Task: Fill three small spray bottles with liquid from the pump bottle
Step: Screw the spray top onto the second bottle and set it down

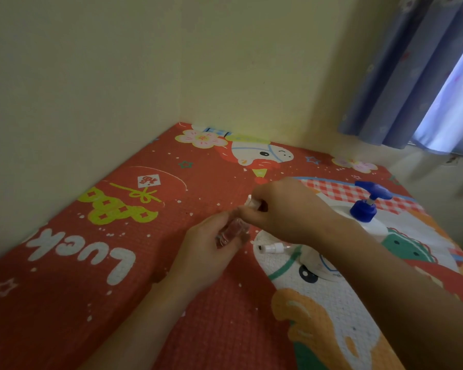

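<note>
A home room: cartoon play mat [150, 236], cream walls [118, 62], blue curtain [412, 76]

Both hands [251, 225] hold a small spray bottle [231, 232] above the mat [118, 236].

A red mat [211, 329] printed with white lettering, yellow-green coins and cartoon animals is noted across the lower frame. The pump bottle [369, 212] is white with a blue pump. Blue patterned curtains [412, 76] are recorded upper right; the walls [118, 76] are pale yellow.

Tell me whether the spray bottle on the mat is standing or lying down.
Lying down. The spray bottle rests on its side on the mat, white nozzle pointing left, partly hidden under the right hand.
</note>
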The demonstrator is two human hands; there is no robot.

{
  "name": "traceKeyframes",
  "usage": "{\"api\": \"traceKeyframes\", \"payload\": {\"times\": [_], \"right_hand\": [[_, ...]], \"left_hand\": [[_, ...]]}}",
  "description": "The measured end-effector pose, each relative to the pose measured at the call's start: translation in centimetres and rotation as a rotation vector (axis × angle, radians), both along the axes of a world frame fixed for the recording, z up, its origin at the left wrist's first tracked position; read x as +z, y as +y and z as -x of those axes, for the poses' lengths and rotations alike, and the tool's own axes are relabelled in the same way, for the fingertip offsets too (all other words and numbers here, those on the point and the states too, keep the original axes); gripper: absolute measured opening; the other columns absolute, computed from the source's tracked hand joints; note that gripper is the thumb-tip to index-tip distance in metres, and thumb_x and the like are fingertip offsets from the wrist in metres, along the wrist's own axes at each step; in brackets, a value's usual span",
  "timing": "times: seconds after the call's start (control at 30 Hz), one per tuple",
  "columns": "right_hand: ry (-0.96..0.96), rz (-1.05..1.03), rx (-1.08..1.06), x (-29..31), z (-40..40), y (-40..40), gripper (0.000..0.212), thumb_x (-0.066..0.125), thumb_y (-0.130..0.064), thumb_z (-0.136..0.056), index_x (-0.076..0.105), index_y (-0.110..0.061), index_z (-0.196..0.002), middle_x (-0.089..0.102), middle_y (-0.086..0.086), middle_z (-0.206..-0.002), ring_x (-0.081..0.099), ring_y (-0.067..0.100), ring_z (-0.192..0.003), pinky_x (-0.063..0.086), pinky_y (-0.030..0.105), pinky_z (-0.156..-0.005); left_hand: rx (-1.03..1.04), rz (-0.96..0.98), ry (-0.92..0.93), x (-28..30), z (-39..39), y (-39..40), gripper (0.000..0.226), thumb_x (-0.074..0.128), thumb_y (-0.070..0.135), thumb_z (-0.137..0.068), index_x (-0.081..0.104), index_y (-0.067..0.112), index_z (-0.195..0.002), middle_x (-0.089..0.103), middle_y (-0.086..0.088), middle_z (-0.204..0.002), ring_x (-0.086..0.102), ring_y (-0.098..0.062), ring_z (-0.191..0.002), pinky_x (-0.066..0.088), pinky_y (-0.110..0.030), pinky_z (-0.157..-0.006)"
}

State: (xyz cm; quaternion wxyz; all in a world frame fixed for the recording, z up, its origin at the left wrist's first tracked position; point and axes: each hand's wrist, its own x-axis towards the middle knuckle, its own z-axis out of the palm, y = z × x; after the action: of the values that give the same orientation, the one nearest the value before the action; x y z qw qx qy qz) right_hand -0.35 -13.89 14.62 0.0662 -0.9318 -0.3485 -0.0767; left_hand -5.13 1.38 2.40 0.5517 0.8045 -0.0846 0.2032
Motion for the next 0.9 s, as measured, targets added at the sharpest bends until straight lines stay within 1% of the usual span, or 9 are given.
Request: {"api": "traceKeyframes", "payload": {"times": [0.1,0.23,0.37,0.47,0.53,0.63,0.73,0.8,0.9], "right_hand": [[0.019,-0.06,0.032,-0.1,0.1,-0.2,0.042,0.057,-0.045,-0.095,0.044,-0.026,-0.06,0.041,-0.009,-0.051,0.036,0.007,-0.045,0.027,0.023,-0.048],[-0.026,-0.019,0.028,-0.1,-0.2,0.0,0.05,0.055,-0.045,-0.094,0.039,-0.02,-0.055,0.036,-0.003,-0.048,0.028,0.011,-0.043,0.025,0.026,-0.047],[-0.029,0.023,-0.109,-0.3,-0.3,0.4,0.066,0.047,-0.063,-0.093,0.036,-0.017,-0.047,0.032,0.001,-0.044,0.029,0.015,-0.04,0.027,0.029,-0.046],[-0.015,0.026,-0.173,-0.4,-0.1,0.7,0.077,0.027,-0.081,-0.084,0.047,-0.014,-0.051,0.044,0.001,-0.046,0.041,0.016,-0.042,0.034,0.03,-0.047],[0.019,-0.062,-0.19,-0.2,-0.1,0.3,0.081,0.023,-0.083,-0.081,0.059,-0.013,-0.064,0.057,0.001,-0.056,0.052,0.015,-0.051,0.042,0.032,-0.051],[0.119,-0.18,-0.137,0.5,-0.1,-0.7,0.064,0.034,-0.076,-0.086,0.067,-0.021,-0.091,0.068,-0.004,-0.077,0.061,0.008,-0.067,0.052,0.033,-0.062],[0.229,-0.173,0.012,0.8,-0.2,-1.4,0.035,0.055,-0.048,-0.095,0.065,-0.026,-0.121,0.068,-0.012,-0.103,0.063,0.002,-0.087,0.054,0.026,-0.075],[0.209,-0.143,0.072,0.7,-0.2,-1.5,0.026,0.062,-0.029,-0.094,0.067,-0.028,-0.119,0.069,-0.012,-0.106,0.064,0.002,-0.091,0.055,0.027,-0.081],[0.132,-0.108,0.077,0.8,0.0,-1.2,0.02,0.066,-0.028,-0.093,0.072,-0.026,-0.112,0.071,-0.008,-0.099,0.064,0.005,-0.087,0.055,0.03,-0.081]], "left_hand": [[0.016,0.003,0.011,0.2,-0.1,0.2,0.032,0.071,0.03,-0.09,0.065,0.042,-0.119,0.072,0.021,-0.109,0.066,0.003,-0.104,0.053,-0.025,-0.086],[0.008,-0.009,0.014,0.2,0.0,0.0,0.037,0.068,0.042,-0.087,0.062,0.044,-0.123,0.071,0.019,-0.11,0.067,-0.001,-0.103,0.058,-0.039,-0.086],[0.002,-0.012,-0.001,0.3,0.3,-0.3,0.029,0.067,0.042,-0.086,0.064,0.041,-0.115,0.072,0.018,-0.103,0.068,-0.003,-0.097,0.057,-0.044,-0.08],[0.026,-0.024,-0.005,0.5,0.4,-0.3,0.03,0.067,0.042,-0.086,0.063,0.043,-0.115,0.071,0.021,-0.1,0.067,0.0,-0.096,0.057,-0.04,-0.08],[0.029,-0.015,-0.001,0.4,0.3,-0.3,0.033,0.067,0.042,-0.085,0.064,0.041,-0.118,0.072,0.02,-0.103,0.068,-0.001,-0.098,0.058,-0.039,-0.082],[0.039,-0.012,0.008,0.4,0.1,-0.3,0.033,0.067,0.045,-0.084,0.067,0.035,-0.116,0.072,0.015,-0.103,0.068,-0.001,-0.096,0.057,-0.037,-0.083],[0.039,-0.018,0.006,0.4,0.1,-0.3,0.026,0.073,0.033,-0.088,0.068,0.033,-0.114,0.072,0.015,-0.1,0.068,-0.001,-0.094,0.056,-0.032,-0.082],[0.037,-0.018,0.001,0.4,0.1,-0.3,0.026,0.073,0.028,-0.089,0.068,0.033,-0.114,0.072,0.015,-0.099,0.068,-0.001,-0.093,0.055,-0.03,-0.081],[0.033,-0.018,0.006,0.4,0.1,-0.2,0.024,0.072,0.03,-0.09,0.067,0.036,-0.112,0.072,0.016,-0.099,0.068,-0.002,-0.094,0.056,-0.035,-0.082]]}}
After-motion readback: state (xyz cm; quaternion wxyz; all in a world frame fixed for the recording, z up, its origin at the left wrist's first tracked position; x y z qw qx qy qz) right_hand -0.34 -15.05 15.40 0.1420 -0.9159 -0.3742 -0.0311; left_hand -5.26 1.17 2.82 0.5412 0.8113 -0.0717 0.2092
